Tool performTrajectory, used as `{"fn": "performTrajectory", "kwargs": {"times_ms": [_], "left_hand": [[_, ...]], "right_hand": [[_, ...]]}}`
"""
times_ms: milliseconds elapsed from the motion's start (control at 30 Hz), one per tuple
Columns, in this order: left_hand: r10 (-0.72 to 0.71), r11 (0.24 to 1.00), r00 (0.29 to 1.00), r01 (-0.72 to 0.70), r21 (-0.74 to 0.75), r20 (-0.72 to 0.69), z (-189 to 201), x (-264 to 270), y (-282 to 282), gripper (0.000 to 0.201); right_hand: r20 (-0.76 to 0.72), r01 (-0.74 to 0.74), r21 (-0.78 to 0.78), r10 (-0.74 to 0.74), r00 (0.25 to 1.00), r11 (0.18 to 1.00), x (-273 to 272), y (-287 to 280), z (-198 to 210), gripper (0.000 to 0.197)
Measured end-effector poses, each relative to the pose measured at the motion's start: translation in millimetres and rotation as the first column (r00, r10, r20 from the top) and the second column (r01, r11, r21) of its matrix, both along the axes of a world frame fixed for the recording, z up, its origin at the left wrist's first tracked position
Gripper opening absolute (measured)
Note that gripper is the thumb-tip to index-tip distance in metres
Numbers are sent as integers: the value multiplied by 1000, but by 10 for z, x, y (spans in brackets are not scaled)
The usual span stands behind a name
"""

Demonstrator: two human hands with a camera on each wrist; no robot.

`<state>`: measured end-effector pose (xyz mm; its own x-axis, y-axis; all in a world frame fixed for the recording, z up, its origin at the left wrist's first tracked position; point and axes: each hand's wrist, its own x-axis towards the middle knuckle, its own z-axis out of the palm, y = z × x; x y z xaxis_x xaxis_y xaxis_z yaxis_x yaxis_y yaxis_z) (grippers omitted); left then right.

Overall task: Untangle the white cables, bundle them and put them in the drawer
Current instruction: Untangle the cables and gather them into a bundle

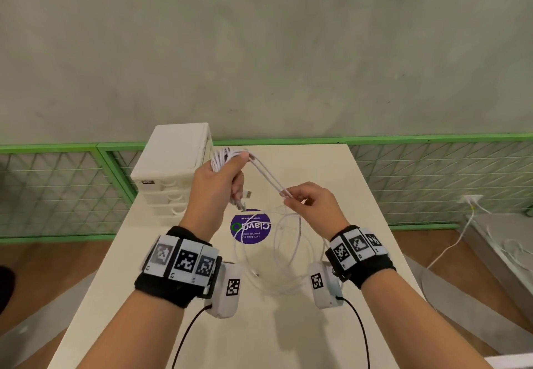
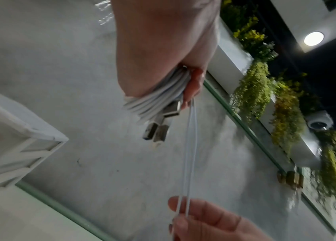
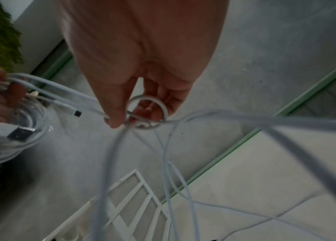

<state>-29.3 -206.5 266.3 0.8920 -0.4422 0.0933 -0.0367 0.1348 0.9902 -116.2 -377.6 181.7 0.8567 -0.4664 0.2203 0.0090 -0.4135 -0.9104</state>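
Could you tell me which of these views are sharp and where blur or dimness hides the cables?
Head view: evenly lit, sharp, edges bowed by the wide lens. Left wrist view: coiled cables fairly clear, plants smeared. Right wrist view: dim, near strands badly blurred.

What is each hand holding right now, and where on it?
The left hand grips the coiled bundle of white cables around its middle. The right hand pinches two strands running from that bundle.

White cables (image 1: pixel 266 176): smooth, slightly glossy plastic sheath, w/ shiny metal USB plugs (image 2: pixel 156 130). Drawer unit (image 1: pixel 173 160) far left: matt off-white plastic. Table (image 1: pixel 331 325): smooth matt cream top. Round sticker (image 1: pixel 251 230): glossy purple. Wall (image 1: pixel 259 51): rough mottled grey, cement-like. Wristbands (image 1: pixel 164 290): black cloth.
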Motion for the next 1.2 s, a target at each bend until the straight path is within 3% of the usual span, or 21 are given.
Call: {"fn": "performTrajectory", "kwargs": {"times_ms": [100,233,333,500,700,833,933,1100,1200], "left_hand": [[62,998,998,-62,-30,2,8,91,34,29],[85,996,995,-86,25,46,9,105,81,32],[101,994,994,-103,38,38,-1,94,73,37],[135,990,990,-136,34,27,-31,152,80,35],[265,964,964,-266,-16,-25,-72,365,198,29],[280,960,960,-280,-10,-3,-133,417,227,23],[274,958,961,-275,77,32,-217,451,254,20],[182,940,976,-207,272,116,-246,445,268,35],[52,960,990,-87,267,135,-176,414,189,34]], "right_hand": [[-61,62,-10,-63,996,998,-12,-66,-52,15],[-31,214,164,-212,977,963,-2,-137,-6,12],[-69,272,171,-264,962,947,-12,-206,29,10],[-141,235,-96,-247,959,967,-38,-263,-35,14],[-244,30,-121,-59,968,992,-98,-229,-93,11],[-201,83,-187,-121,972,979,-110,-266,-109,20],[-161,156,-176,-184,970,972,-98,-354,-97,19],[-153,183,-181,-211,966,966,-86,-433,-113,16],[-102,182,-55,-187,977,982,-97,-367,-29,15]]}}
